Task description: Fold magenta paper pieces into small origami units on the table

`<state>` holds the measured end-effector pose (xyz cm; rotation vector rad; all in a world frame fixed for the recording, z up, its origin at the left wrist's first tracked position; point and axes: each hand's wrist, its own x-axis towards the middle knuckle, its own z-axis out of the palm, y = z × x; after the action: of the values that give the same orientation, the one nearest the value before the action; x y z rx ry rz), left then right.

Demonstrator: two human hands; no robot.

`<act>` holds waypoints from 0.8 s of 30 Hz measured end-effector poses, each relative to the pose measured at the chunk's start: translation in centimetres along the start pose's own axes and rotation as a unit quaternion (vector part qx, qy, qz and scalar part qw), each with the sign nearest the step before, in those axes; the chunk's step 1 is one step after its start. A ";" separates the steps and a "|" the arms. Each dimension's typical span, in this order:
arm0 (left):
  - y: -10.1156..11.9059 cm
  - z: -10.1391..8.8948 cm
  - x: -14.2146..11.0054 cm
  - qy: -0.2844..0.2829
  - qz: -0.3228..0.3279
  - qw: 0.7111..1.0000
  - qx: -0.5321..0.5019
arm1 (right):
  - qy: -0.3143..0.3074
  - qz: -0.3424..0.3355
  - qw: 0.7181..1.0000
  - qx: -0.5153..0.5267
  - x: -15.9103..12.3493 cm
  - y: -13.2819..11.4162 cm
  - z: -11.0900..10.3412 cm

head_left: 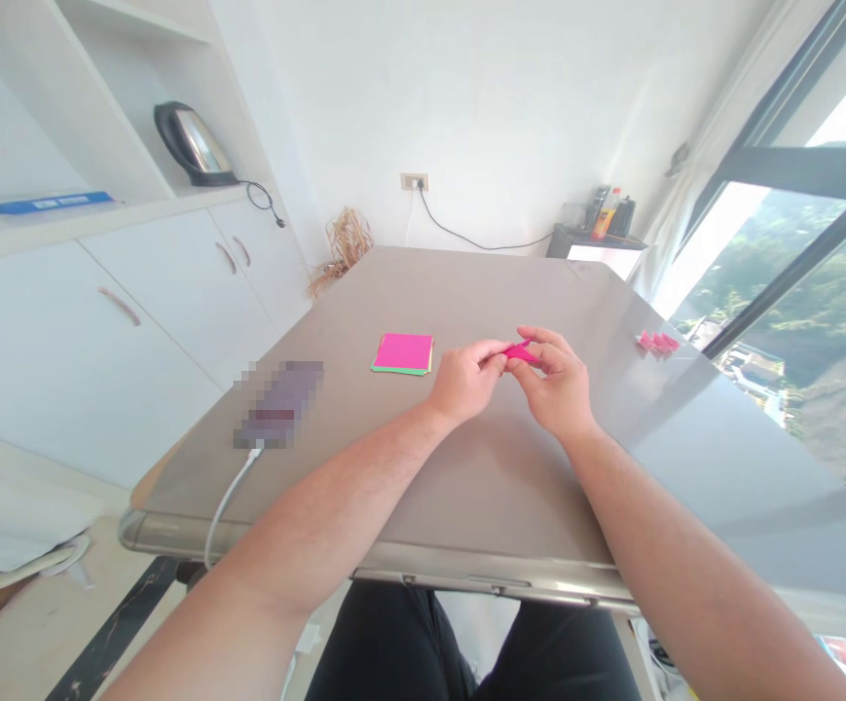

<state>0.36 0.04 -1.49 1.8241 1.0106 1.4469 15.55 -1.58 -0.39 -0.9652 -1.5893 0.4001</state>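
My dark trousers [400, 647] are nearest me, below the edge of the table [481, 497]. To the left of the paper stack [404, 350] and a little nearer lies a pixelated object [281, 401], with a white cable [222, 497] running from its near end.

Just right of the stack, my two hands meet above the table on a folded pink paper [522, 353]. My left hand [466, 382] pinches its left end between thumb and fingers; my right hand [563, 389] has its thumb and fingers closed on the other end, the fingers loosely bent. The stack itself has a pink sheet on top and green showing at its near edge. Well to the right of it sit small pink pieces [657, 342].

Beyond the stack, to the left, a kettle [203, 141] stands in an open shelf compartment; I cannot tell what it contains. Farther off to the right of the stack, a small cabinet [608, 255] carries a bottle [605, 216] with orange-yellow colouring, among dark containers [622, 218] whose contents I cannot make out.
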 end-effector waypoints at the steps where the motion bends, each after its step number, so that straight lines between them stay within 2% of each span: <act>1: 0.0 0.0 0.1 0.001 0.000 1.000 0.000 | 0.001 0.001 1.000 -0.002 0.0 0.0 0.0; 8: 0.3 -0.3 0.2 -0.001 -0.010 1.000 -0.004 | 0.004 0.022 0.999 0.028 -0.1 -0.4 -0.1; 16: 0.6 -0.4 -0.1 -0.023 0.002 1.000 0.002 | -0.026 0.032 0.995 0.088 0.0 0.2 -0.3; 20: 0.3 -0.5 0.3 -0.037 -0.023 0.995 -0.091 | -0.046 0.012 0.996 0.074 -0.1 0.6 -0.1; 24: 0.1 -0.9 0.8 -0.067 -0.073 0.967 -0.234 | -0.015 -0.055 0.998 0.019 -0.3 0.2 0.2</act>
<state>-0.43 0.66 -0.76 1.4502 0.6515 1.3164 15.42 -1.62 -0.83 -0.8419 -1.6484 0.3683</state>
